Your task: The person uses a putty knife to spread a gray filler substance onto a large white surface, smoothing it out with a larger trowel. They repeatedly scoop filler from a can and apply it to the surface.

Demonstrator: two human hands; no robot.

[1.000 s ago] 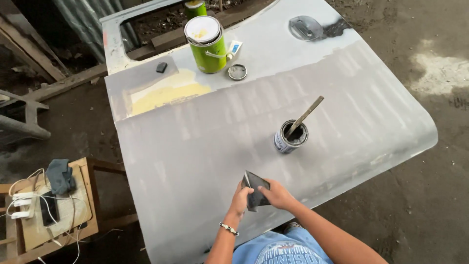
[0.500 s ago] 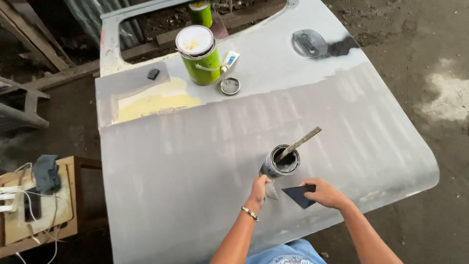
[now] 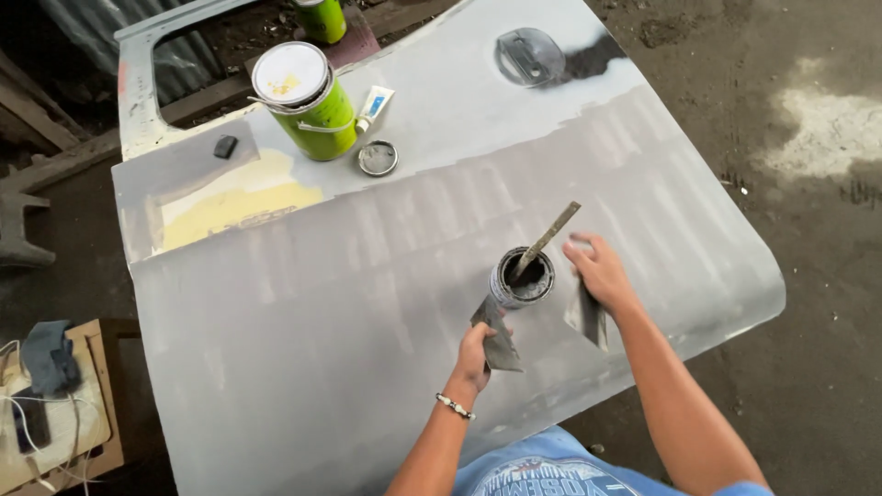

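Observation:
A small open tin of grey putty [image 3: 522, 278] stands on a grey car door panel [image 3: 303, 340] lying flat, and a flat stir stick [image 3: 548, 237] leans out of the tin. My left hand [image 3: 476, 356] grips a dark flat spreader [image 3: 499, 338] just left of and below the tin, its tip close to the tin's side. My right hand [image 3: 602, 271] is right of the tin with fingers spread toward the stick. A second grey spreader [image 3: 588, 317] is pinched under its palm.
At the far end of the panel are a large green can [image 3: 305, 99], a tube [image 3: 375, 107], a round lid [image 3: 378, 158], a small black block [image 3: 225, 146] and a yellow filler patch [image 3: 241, 198]. A wooden stool [image 3: 55, 413] with cloth and cables stands at the left.
My hands have separated: the left now holds its own spreader by the tin, and the right has moved up and right beside the stick. The view has shifted closer to the panel.

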